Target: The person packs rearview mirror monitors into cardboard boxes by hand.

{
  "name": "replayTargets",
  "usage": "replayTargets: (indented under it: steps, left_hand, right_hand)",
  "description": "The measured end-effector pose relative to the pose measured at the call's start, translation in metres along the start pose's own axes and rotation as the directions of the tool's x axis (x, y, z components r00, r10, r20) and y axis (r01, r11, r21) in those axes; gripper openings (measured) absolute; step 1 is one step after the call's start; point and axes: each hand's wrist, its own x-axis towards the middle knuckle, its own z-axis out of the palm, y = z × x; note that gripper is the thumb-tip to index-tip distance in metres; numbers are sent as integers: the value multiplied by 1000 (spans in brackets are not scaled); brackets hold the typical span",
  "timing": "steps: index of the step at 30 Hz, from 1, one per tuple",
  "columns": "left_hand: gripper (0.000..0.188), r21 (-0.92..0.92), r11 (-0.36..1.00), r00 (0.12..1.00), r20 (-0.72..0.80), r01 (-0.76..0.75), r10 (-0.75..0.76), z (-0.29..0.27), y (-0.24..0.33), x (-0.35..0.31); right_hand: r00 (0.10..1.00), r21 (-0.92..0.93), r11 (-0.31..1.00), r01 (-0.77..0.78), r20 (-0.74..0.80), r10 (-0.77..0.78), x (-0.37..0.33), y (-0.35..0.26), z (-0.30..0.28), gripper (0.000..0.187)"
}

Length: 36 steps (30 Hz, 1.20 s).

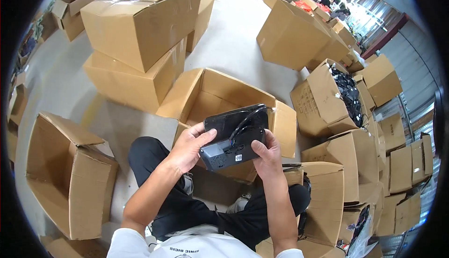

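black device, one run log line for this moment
left hand holds black device | right hand holds it | over open cardboard box

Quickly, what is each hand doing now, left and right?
Left hand: closed on the left end of the black device, thumb on top.
Right hand: closed on the device's right end, beside its black cable.

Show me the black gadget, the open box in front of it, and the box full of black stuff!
black device (234, 138), head view, middle of its casing.
open cardboard box (220, 89), head view, inner back wall.
box of black items (322, 96), head view, side flap.
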Motion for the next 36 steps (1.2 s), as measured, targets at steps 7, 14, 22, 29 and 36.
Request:
replayTargets:
  steps: [7, 14, 22, 29, 36]
  left_hand:
    - [40, 242, 883, 845, -271, -403, 460, -52, 42, 4]
    - [35, 213, 884, 849, -259, -416, 461, -21, 19, -17]
    - [36, 258, 798, 756, -261, -544, 600, 41, -46, -36]
    - [58, 252, 722, 729, -85, -644, 680, 54, -60, -53]
    - [60, 545, 584, 751, 136, -601, 646, 42, 28, -39]
  right_hand:
    - [971, -535, 833, -141, -237, 12, -35, -13, -22, 28]
    - [918, 284, 948, 145, -397, -22, -59, -67, -106, 25]
    - [883, 323, 915, 242, -465, -69, -48, -13, 30, 26]
    - [960, -204, 977, -56, -280, -4, -75, 32, 71, 33]
    - [867, -847, 436, 306, 59, -495, -59, -79, 58, 36]
